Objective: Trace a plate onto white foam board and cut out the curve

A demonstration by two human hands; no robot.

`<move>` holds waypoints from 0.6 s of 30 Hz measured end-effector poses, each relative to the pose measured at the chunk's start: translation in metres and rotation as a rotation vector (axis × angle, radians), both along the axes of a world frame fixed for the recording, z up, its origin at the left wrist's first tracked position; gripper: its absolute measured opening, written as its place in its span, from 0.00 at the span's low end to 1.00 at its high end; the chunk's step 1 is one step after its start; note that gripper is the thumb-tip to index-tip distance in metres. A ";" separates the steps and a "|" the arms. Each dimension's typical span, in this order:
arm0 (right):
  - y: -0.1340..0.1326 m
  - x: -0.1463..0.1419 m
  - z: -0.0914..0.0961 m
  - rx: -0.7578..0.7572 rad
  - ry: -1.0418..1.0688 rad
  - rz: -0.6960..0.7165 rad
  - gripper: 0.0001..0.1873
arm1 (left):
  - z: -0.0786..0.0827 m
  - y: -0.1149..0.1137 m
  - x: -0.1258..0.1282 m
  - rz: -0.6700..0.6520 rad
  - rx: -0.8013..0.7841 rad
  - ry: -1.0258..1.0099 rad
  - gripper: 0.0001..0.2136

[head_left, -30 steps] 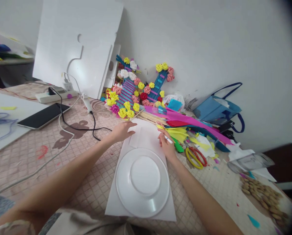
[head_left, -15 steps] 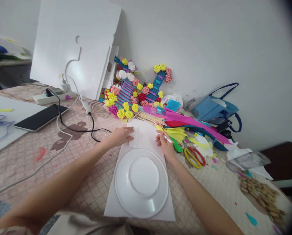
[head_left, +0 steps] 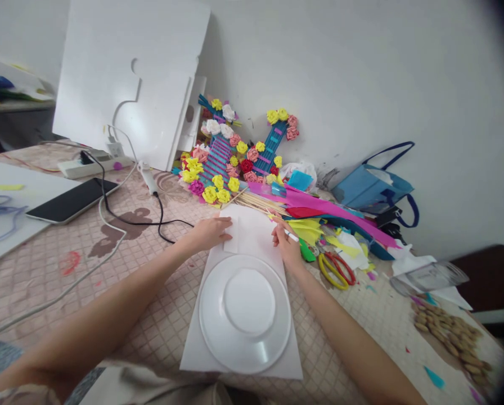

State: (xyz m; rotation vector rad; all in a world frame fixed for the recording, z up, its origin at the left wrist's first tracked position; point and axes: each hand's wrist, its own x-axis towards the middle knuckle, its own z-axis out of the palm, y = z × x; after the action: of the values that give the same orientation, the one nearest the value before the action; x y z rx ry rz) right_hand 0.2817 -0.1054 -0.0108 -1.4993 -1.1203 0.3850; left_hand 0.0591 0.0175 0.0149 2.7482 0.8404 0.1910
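Note:
A white sheet (head_left: 193,354) lies on the table in front of me with an upturned white plate (head_left: 245,312) on its near half. My left hand (head_left: 212,230) lies flat, fingers stretched out, on a smaller white piece (head_left: 247,236) at the sheet's far end. My right hand (head_left: 286,244) is closed round a thin white pen (head_left: 291,237) and rests at the right edge of that piece.
Behind the sheet lie wooden skewers (head_left: 256,201), coloured foam sheets (head_left: 319,211) and paper-flower models (head_left: 226,160). Scissors (head_left: 336,270) sit right of my hand. A blue bag (head_left: 372,188), a phone (head_left: 72,199), a power strip (head_left: 87,165) with cables and peanuts (head_left: 448,332) lie around.
Almost nothing differs. My left hand has slid a little toward me on the small white piece, and the view has shifted slightly.

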 end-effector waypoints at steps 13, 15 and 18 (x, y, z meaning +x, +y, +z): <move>0.065 -0.019 0.006 -0.056 -0.042 0.111 0.11 | 0.002 -0.004 0.001 0.007 0.017 0.000 0.17; 0.071 -0.021 0.005 -0.075 -0.063 0.110 0.10 | 0.002 -0.004 0.000 0.005 0.020 0.001 0.17; 0.076 -0.022 0.004 -0.096 -0.103 0.100 0.09 | 0.003 -0.004 0.000 0.004 0.018 0.006 0.17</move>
State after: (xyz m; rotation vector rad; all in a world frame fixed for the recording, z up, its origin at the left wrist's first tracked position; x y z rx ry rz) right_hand 0.2601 -0.0292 -0.0064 -1.5651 -1.2767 0.4400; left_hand 0.0596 0.0132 0.0179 2.7657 0.8497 0.1924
